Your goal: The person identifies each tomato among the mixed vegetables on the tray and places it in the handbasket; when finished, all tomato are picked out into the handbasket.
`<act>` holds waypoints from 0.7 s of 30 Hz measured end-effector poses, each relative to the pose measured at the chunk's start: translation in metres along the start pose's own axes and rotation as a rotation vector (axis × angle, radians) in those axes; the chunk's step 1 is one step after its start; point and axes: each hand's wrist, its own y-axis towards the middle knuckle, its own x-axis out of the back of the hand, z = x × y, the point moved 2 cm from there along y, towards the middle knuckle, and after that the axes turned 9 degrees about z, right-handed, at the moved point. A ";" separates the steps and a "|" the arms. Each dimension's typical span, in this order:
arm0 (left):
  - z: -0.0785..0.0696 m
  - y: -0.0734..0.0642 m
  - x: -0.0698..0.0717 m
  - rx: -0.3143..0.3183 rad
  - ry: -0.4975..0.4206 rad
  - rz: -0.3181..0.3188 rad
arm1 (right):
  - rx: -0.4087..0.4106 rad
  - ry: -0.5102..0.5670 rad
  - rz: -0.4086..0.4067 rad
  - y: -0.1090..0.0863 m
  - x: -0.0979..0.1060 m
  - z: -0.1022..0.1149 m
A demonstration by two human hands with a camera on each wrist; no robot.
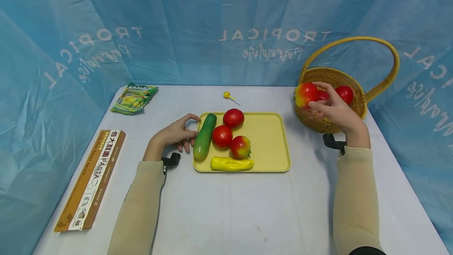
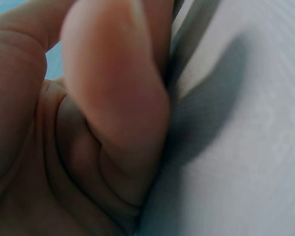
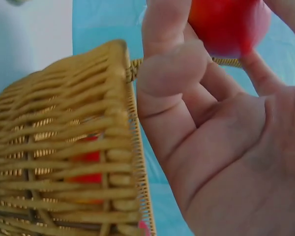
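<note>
In the head view my right hand (image 1: 334,107) pinches a round red-and-yellow fruit (image 1: 306,95) between thumb and fingers, over the front left rim of a wicker basket (image 1: 330,74). The right wrist view shows the fruit (image 3: 231,24) at the fingertips, above the woven wall (image 3: 64,147). Red fruits (image 1: 344,94) lie inside the basket. My left hand (image 1: 175,133), fingers loosely bent, rests by the left edge of a yellow tray (image 1: 269,141), fingertips close to a green cucumber (image 1: 205,137). Two tomatoes (image 1: 222,136), another red-and-yellow fruit (image 1: 240,147) and a yellow pepper (image 1: 231,164) share the tray.
A green snack packet (image 1: 134,98) lies at the back left, and a long brown pasta box (image 1: 90,180) at the left. Behind the tray is a yellow lollipop (image 1: 227,95). The basket's tall handle (image 1: 354,39) arches over it. Blue curtains (image 1: 212,30) enclose the white table (image 1: 230,211).
</note>
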 end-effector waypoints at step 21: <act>0.000 0.001 0.000 -0.013 -0.002 -0.003 | -0.115 0.044 -0.197 0.000 0.019 -0.022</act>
